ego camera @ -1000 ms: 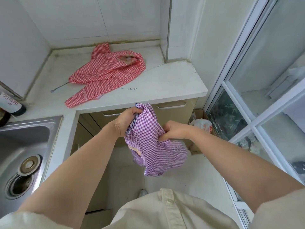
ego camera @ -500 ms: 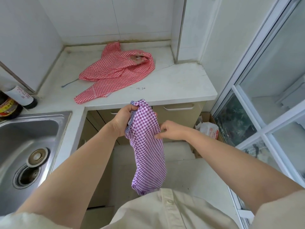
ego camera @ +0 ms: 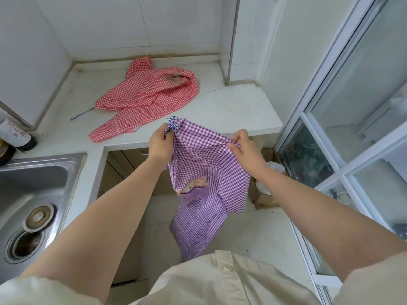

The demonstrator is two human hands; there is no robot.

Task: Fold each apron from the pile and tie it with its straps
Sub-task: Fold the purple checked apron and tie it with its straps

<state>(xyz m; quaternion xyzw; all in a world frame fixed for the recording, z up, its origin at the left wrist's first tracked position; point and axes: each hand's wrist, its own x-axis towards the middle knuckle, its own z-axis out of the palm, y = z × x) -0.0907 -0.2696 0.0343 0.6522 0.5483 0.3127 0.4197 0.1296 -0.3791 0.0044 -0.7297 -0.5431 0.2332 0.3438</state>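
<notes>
Left hand (ego camera: 159,146) is fisted on a bunched corner of the purple apron (ego camera: 202,183); right hand (ego camera: 244,148) pinches its top edge — the cloth hangs between them, in front of the counter (ego camera: 231,111). Half a second ago it hung as a narrow strip; now it is spread wider, showing a cartoon patch. A red apron (ego camera: 145,97) lies crumpled on the counter behind. Sink (ego camera: 33,194) at left, bottle (ego camera: 17,135) beside it — label unreadable.

At frame centre, the left hand (ego camera: 159,145) and right hand (ego camera: 243,146) pinch the top edge of a purple checked apron (ego camera: 204,186) that hangs in front of the white counter (ego camera: 231,111). A red checked apron (ego camera: 145,99) lies crumpled on the counter above; a steel sink (ego camera: 33,183) sits at left.
</notes>
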